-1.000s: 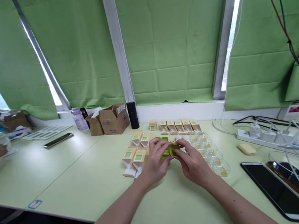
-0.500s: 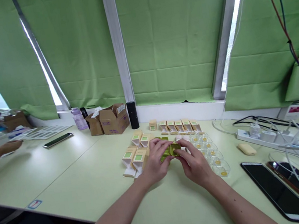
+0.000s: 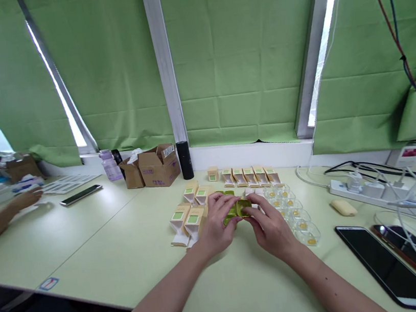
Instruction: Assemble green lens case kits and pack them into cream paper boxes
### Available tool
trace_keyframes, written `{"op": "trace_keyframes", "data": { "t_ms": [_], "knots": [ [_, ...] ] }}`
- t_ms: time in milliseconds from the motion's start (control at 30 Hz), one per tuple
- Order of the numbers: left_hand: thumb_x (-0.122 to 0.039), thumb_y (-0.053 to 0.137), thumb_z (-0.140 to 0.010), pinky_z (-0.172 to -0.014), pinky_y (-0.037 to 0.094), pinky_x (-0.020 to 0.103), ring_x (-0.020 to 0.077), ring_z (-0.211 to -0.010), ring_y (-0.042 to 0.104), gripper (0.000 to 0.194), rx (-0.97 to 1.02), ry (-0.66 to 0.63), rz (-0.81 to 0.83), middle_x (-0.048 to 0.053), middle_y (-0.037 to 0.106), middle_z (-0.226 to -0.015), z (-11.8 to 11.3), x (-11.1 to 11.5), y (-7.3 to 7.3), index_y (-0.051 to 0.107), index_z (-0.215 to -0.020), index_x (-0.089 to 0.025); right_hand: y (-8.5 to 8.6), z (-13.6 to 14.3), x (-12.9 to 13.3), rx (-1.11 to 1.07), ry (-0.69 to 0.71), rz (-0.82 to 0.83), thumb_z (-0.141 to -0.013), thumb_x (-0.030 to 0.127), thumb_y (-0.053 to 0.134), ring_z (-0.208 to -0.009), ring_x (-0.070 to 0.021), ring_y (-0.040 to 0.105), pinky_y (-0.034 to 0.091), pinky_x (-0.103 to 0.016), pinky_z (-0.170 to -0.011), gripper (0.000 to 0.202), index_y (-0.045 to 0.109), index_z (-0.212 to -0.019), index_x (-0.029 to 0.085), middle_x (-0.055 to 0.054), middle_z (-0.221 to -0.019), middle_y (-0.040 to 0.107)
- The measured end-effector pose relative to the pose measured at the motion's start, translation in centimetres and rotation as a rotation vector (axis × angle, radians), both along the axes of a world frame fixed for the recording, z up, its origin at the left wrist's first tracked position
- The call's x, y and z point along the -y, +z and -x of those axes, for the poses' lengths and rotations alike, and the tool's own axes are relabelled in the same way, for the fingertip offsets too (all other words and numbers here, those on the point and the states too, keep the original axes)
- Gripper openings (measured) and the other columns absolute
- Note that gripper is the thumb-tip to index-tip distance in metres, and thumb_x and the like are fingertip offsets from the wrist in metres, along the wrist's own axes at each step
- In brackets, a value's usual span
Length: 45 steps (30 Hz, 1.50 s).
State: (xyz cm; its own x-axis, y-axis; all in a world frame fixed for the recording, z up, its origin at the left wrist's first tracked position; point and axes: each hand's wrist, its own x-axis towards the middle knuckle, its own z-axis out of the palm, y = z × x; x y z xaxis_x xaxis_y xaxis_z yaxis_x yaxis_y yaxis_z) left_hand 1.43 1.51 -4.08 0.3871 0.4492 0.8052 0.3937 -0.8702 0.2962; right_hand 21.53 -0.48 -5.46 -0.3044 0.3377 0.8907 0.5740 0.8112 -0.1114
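A shiny yellow-green container (image 3: 243, 206) is held between both hands over the table (image 3: 226, 287). My left hand (image 3: 219, 224) grips its left side, and my right hand (image 3: 271, 222) has its fingers on the right side. Left of my left hand stand several small cardboard boxes (image 3: 179, 222) with green labels and open flaps. Just right of my right hand are rows of clear plastic cups (image 3: 302, 225) with yellow centres. Behind the hands, more small boxes (image 3: 249, 176) stand in a row. Another green piece (image 3: 228, 193) shows partly behind my left fingers.
At the back left are a brown carton (image 3: 159, 168), a black cylinder (image 3: 184, 160) and a purple bottle (image 3: 111, 165). Phones (image 3: 386, 265) and a power strip (image 3: 375, 192) with cables lie right. Another person's hand (image 3: 28, 198) is at far left.
The other person's hand at far left has moved a little to the right and up, near the white sheets. My hands and the green container look almost unchanged.
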Motion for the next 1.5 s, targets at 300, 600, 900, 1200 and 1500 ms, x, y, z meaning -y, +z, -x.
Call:
{"op": "trace_keyframes", "data": {
  "t_ms": [300,600,900,1200,1500],
  "knots": [
    [-0.022,0.063,-0.100,-0.105,0.049,0.054,0.0321,-0.122,0.048,0.041,0.007,0.015,0.006,0.013,0.067,-0.127,0.0,-0.1,-0.1,0.063,-0.141,-0.022,0.2,0.2,0.0,-0.007,0.018,0.029,-0.101,0.007,0.050,-0.125,-0.0324,0.065,0.064,-0.050,-0.096,0.037,0.064,-0.132,0.021,-0.021,-0.132,0.061],
    [-0.035,0.068,-0.100,-0.103,0.054,0.050,0.0304,-0.121,0.054,0.047,0.112,-0.017,0.157,0.014,0.066,-0.126,0.1,-0.5,-0.5,0.061,-0.145,-0.024,-0.4,0.0,-0.1,-0.137,0.069,0.097,-0.101,0.014,0.058,-0.137,-0.0309,0.061,0.058,-0.055,-0.111,0.052,0.047,-0.150,0.026,-0.016,-0.141,0.064],
    [-0.049,0.069,-0.097,-0.083,0.058,0.033,0.0200,-0.092,0.068,0.032,0.309,-0.016,0.422,0.008,0.067,-0.103,0.1,-1.3,-1.0,0.074,-0.110,-0.020,-0.9,0.3,-0.1,-0.145,0.088,0.134,-0.099,0.011,0.055,-0.143,-0.0322,0.056,0.058,-0.055,-0.110,0.057,0.045,-0.152,0.027,-0.016,-0.148,0.061],
    [-0.063,0.072,-0.090,-0.062,0.058,0.026,0.0187,-0.067,0.074,0.047,0.465,-0.141,0.743,0.004,0.074,-0.075,-0.4,-1.4,-1.1,0.068,-0.090,-0.016,-1.0,0.6,-0.1,-0.144,0.084,0.154,-0.099,0.008,0.052,-0.138,-0.0312,0.061,0.065,-0.049,-0.097,0.057,0.047,-0.153,0.027,-0.015,-0.145,0.064],
    [-0.071,0.073,-0.085,-0.054,0.056,0.025,0.0176,-0.055,0.071,0.054,0.477,-0.154,0.832,0.001,0.070,-0.063,-0.5,-1.3,-1.2,0.064,-0.081,-0.018,-0.6,0.7,0.1,-0.192,0.084,0.262,-0.097,0.015,0.059,-0.102,-0.0259,0.072,0.064,-0.042,-0.080,0.049,0.057,-0.144,0.029,-0.011,-0.137,0.069]
  ]
}}
